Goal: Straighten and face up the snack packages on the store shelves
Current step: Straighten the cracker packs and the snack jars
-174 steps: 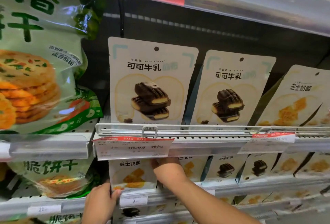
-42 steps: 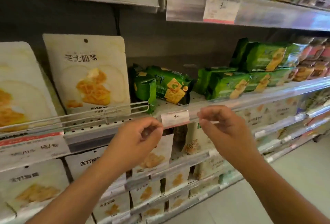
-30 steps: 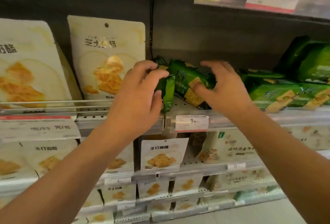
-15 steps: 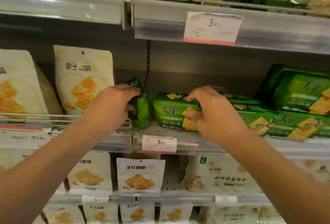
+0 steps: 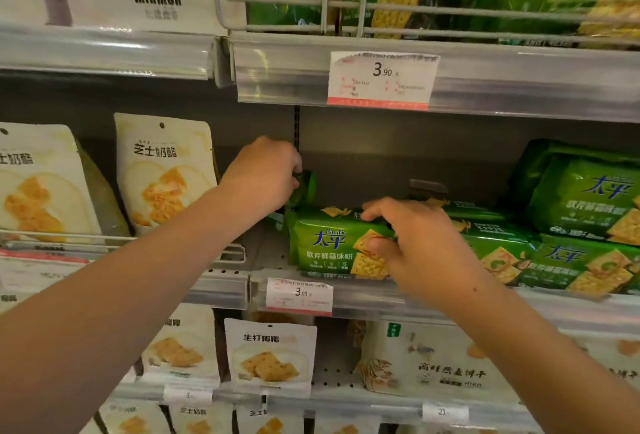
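Observation:
A green cracker pack (image 5: 329, 246) lies face-front at the front edge of the middle shelf (image 5: 363, 298). My right hand (image 5: 412, 243) grips its right part, thumb on the front and fingers over the top. My left hand (image 5: 266, 180) holds the end of a second green pack (image 5: 304, 189) that stands on end just left of and behind the first; most of that pack is hidden by my hand. More green cracker packs (image 5: 568, 250) are stacked to the right.
Cream cheese-snack pouches (image 5: 162, 174) stand behind a wire rail on the left. The upper shelf carries a 3.90 price tag (image 5: 381, 80) and a wire rail with green bags. A smaller price tag (image 5: 299, 295) hangs below the gripped pack. Lower shelves hold cream pouches.
Over the last second both hands took hold of the two green packs. The right one now lies flat, front outward. The left one has been lifted higher and turned on end.

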### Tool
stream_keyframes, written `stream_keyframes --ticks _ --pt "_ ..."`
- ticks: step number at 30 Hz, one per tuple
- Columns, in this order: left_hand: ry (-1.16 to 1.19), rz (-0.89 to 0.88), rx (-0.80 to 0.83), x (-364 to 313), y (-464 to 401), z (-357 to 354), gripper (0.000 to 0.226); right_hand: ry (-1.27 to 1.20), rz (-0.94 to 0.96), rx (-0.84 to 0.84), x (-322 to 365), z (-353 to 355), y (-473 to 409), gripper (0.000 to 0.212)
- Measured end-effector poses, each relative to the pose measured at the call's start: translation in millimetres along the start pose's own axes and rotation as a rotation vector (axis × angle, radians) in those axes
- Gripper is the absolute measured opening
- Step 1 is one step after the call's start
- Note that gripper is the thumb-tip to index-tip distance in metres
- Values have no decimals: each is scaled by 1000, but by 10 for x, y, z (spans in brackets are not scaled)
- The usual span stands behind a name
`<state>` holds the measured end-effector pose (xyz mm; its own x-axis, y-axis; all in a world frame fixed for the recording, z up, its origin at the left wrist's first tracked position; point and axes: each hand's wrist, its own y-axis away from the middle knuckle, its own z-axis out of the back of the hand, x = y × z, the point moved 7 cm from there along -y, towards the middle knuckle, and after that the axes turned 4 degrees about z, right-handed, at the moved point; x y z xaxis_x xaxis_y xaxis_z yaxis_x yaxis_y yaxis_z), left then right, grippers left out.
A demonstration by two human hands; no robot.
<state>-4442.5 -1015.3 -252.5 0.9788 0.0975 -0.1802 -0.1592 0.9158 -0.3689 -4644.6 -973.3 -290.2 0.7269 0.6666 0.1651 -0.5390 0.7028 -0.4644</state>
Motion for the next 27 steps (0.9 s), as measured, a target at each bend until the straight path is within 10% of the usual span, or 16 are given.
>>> stream_keyframes --ticks 12,17,27 --pt "293 -320 311 -504 -125 -210 11 -67 -7 19 -222 272 81 63" --pt "173 -321 533 -233 -185 -289 41 62 -118 51 -719 421 14 43" --pt "353 -343 605 -578 -119 -380 32 93 -143 9 -803 256 43 31"
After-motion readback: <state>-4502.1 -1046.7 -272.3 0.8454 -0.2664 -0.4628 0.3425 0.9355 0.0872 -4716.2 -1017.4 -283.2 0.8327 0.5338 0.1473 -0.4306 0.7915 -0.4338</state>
